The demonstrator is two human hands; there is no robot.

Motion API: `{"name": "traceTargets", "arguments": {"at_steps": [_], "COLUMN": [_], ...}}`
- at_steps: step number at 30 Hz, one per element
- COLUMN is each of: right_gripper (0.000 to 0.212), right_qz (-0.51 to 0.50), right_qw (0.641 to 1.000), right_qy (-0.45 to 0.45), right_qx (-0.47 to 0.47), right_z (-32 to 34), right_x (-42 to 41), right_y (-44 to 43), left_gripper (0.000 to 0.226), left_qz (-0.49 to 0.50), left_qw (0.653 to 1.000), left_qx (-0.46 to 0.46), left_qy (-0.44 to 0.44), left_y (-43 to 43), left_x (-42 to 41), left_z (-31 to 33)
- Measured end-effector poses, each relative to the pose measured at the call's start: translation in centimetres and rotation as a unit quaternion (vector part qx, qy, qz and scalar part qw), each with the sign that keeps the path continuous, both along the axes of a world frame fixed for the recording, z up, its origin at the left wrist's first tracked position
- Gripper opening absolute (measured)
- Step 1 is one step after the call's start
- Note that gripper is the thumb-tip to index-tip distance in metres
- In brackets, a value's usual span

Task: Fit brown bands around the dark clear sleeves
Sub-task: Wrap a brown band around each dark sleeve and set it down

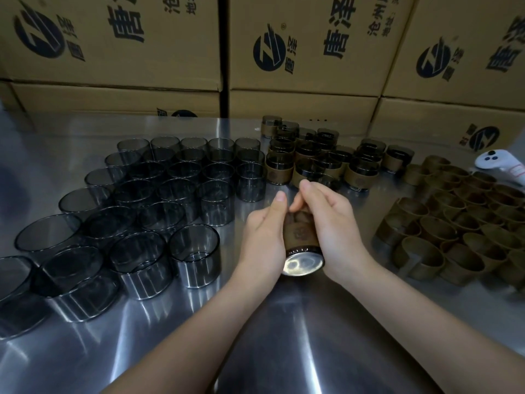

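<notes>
Between both hands, above the middle of the steel table [284, 331], I hold one dark clear sleeve [303, 263] lying on its side, open end toward me. A brown band [299, 233] is wrapped round its body. My left hand [265, 237] grips the sleeve's left side, thumb pointing up. My right hand [326, 223] grips the right side, its fingers curled over the far end. Several bare dark sleeves [170, 189] stand in rows on the left. Banded sleeves [318, 157] cluster at the back centre. Loose brown bands [454, 223] lie in a heap on the right.
Stacked cardboard boxes [306, 46] with printed logos wall off the table's far edge. A white handheld controller [500, 163] lies at the far right beside the bands. Bare steel shows near the front edge, under my forearms.
</notes>
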State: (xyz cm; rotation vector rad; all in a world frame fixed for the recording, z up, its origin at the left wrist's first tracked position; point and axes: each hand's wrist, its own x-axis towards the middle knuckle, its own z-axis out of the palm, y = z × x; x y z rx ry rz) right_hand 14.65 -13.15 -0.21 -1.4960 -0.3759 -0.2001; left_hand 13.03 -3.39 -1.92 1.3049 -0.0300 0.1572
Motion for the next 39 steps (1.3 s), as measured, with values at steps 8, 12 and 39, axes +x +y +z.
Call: {"name": "traceTargets", "arguments": {"at_steps": [8, 12, 39], "right_gripper": [0.051, 0.049, 0.031], "right_qz": [-0.01, -0.023, -0.052], "right_qw": [1.0, 0.999, 0.985], "right_qy": [-0.027, -0.04, -0.162], "right_qx": [-0.014, -0.015, 0.012], "right_z": [0.3, 0.4, -0.3], "right_x": [-0.1, -0.2, 1.0], "right_y": [-0.2, -0.3, -1.9], "left_gripper": [0.052, 0.056, 0.059], "left_qz": [-0.005, -0.012, -0.079], "left_qw": [0.999, 0.999, 0.992], "left_qx": [0.028, 0.035, -0.094], "left_qy": [-0.025, -0.03, 0.044], "left_y": [0.0, 0.1, 1.0], "left_x": [-0.4, -0.6, 0.6], "left_z": [0.4, 0.4, 0.7]}}
